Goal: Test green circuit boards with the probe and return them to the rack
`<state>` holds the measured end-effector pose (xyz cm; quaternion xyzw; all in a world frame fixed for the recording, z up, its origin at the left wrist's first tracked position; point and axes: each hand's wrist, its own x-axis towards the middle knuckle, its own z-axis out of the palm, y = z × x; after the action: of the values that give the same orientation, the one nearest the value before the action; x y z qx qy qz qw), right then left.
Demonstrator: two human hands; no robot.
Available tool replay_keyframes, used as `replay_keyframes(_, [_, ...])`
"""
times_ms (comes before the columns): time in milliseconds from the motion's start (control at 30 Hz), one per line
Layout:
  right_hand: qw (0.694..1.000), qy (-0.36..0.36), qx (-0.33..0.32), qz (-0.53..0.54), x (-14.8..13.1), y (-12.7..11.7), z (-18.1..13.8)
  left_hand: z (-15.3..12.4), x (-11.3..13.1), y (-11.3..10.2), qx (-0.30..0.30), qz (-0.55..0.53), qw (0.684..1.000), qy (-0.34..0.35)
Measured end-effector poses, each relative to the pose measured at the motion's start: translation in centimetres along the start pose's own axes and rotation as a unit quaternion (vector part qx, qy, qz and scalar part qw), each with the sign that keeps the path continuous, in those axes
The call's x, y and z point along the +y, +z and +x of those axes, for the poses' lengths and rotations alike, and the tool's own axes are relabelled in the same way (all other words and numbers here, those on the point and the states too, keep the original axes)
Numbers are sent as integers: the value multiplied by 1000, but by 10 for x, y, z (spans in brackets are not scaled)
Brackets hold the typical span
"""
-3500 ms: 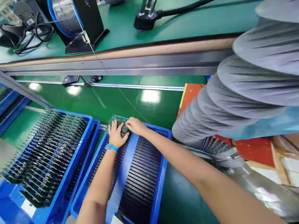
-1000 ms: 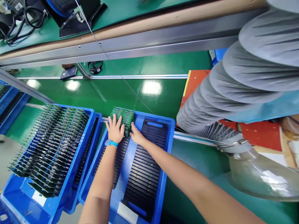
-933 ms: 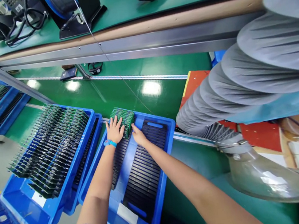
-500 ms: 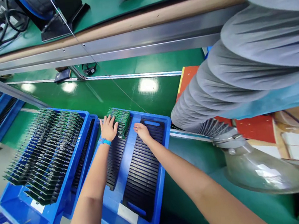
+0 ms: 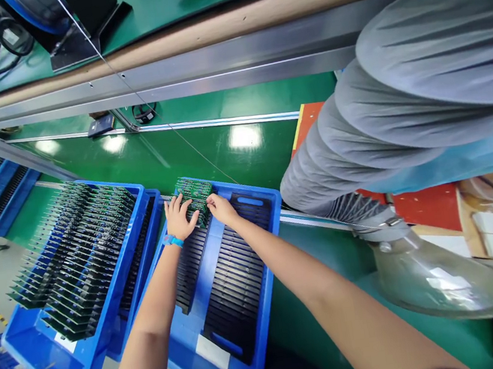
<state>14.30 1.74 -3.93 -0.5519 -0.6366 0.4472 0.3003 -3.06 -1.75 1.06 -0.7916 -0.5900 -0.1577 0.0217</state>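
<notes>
Circuit boards (image 5: 195,192): a small upright batch of green boards is being kept at the far end of the left black slotted rack (image 5: 188,264), inside the blue tray (image 5: 205,286).
Left hand (image 5: 179,216): fingers are being spread flat against the near face of the batch; nothing is being pinched.
Right hand (image 5: 221,208): fingertips are being laid on the right edge of the batch; whether a board is being pinched cannot be told.
Tipping risk: the batch is probably being steadied only from the near side and one edge, so boards could be pushed over toward the tray's far wall if uneven pressure is being applied.
Slot risk: a board could be skewed across two slots if it is being pressed down while tilted.
Contact risk: board faces are being touched by bare fingers, so components could be smudged or knocked.
Right rack (image 5: 236,282): a second black slotted rack is being flanked by the right forearm.
Neighbouring tray (image 5: 38,363): rows of leaning boards (image 5: 78,255) are being carried just beside the left forearm, where they could be caught by a swinging elbow.
Duct hose (image 5: 372,143): a grey ribbed hose is being hung over the right side, its clear hood (image 5: 441,286) near the right arm, so room there is being narrowed.
Thin wire (image 5: 150,107): it is being strung down toward the tray's far edge, where it could be snagged by lifted boards.
Conveyor belt (image 5: 170,155): it is being lit by overhead lamps just beyond the tray.
</notes>
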Motion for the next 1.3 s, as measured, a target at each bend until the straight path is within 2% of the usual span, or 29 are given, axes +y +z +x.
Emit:
replay_keyframes(167, [998,-5,-15,-56,-11,-12,1,-6,-3,-1,1,0,1000,3])
replay_keyframes(367, [989,-68,-39,-124,-32,-29,-8,-15,-5,2,4,-7,1000,4])
replay_keyframes(600, [968,-111,-115,-192,-55,-30,-8,-23,-8,3,-5,-11,1000,10])
replay_keyframes(733, [962,-119,-129,-209,-60,-29,-2,-26,-6,3,2,-8,1000,0])
replay_keyframes(833, [963,-130,-106,-211,-67,-34,-3,-26,-3,1,13,-9,1000,-13])
replay_keyframes(967, [968,-161,-44,-188,-80,-52,-9,-21,7,0,26,-15,999,-39])
replay_keyframes(1133, [969,-205,56,-124,-95,-79,-22,-4,27,6,52,-31,994,-93])
replay_keyframes(1300, [962,-235,131,-53,-102,-93,-38,13,39,11,73,-76,987,-124])
